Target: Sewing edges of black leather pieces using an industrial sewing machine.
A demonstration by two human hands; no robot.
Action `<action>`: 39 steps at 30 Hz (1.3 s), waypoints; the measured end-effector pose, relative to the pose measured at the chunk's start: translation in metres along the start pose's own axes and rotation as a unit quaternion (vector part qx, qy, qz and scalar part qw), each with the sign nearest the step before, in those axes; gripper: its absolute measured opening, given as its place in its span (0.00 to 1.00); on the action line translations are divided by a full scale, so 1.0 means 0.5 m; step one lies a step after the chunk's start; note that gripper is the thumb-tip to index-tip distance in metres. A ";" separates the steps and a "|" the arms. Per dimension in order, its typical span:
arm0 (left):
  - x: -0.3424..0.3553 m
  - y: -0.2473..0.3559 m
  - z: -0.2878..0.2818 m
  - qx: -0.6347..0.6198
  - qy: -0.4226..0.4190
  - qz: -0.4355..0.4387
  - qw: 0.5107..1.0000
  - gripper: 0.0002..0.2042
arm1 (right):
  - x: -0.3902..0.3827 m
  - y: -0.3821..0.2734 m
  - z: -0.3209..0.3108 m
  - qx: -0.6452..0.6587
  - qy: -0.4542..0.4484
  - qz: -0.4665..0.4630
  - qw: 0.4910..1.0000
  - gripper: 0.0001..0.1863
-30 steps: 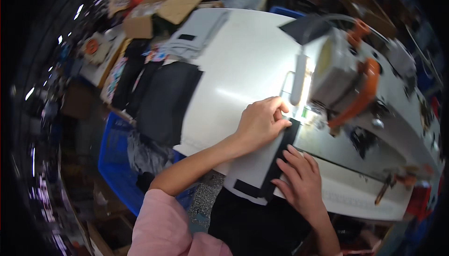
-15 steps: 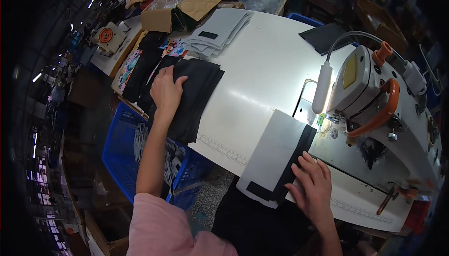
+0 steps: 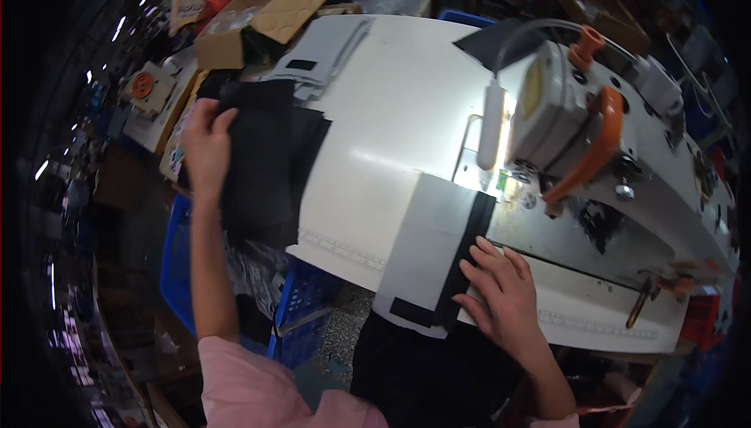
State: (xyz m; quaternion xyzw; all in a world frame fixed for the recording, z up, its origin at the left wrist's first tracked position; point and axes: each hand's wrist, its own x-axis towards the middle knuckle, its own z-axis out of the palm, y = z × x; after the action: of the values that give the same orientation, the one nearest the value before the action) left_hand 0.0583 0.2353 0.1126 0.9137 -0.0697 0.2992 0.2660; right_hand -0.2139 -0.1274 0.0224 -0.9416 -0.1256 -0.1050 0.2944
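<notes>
My left hand (image 3: 208, 150) is at the left edge of a pile of black fabric pieces (image 3: 313, 142), with its fingers and thumb closed on the top black fabric piece (image 3: 262, 162). That piece sits a little askew on the pile. My right hand (image 3: 501, 291) lies with spread fingers on the right side of a light grey fabric panel (image 3: 418, 252), touching its black strip (image 3: 467, 260). A short black patch (image 3: 411, 311) is on the panel's near end. The panel's far right corner lies close to the needle area of a sewing machine (image 3: 547, 115).
A lit lamp (image 3: 492, 127) hangs by the machine head. Grey panels (image 3: 328, 48) are stacked at the far left, near an open cardboard box (image 3: 223, 46). A blue basket (image 3: 301, 303) stands below the table edge (image 3: 344, 267). A dark sheet (image 3: 489, 43) lies at the back.
The whole view has shifted. My left hand has moved left across the pile and the top black piece has slid with it. My right hand stays on the grey panel.
</notes>
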 end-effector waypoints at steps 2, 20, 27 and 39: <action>0.008 0.034 -0.020 -0.212 -0.093 -0.099 0.968 0.04 | -0.003 0.002 -0.004 -0.007 -0.001 0.019 1.000 0.24; -0.293 0.312 0.181 -0.361 -0.395 -0.206 0.819 0.12 | -0.012 0.008 -0.015 0.071 -0.007 0.057 0.996 0.16; -0.318 0.302 0.194 -0.345 -0.355 -0.150 0.856 0.12 | -0.006 0.019 -0.012 0.039 -0.019 0.009 0.999 0.14; -0.289 0.333 0.189 -0.165 -0.283 0.074 0.942 0.18 | -0.008 0.024 -0.009 0.054 -0.030 0.020 0.998 0.14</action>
State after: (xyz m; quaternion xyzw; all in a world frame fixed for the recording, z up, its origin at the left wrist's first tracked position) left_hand -0.0583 0.0395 0.0382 0.8963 -0.2582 0.0315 0.3590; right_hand -0.2149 -0.1403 0.0185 -0.9293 -0.1212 -0.0638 0.3431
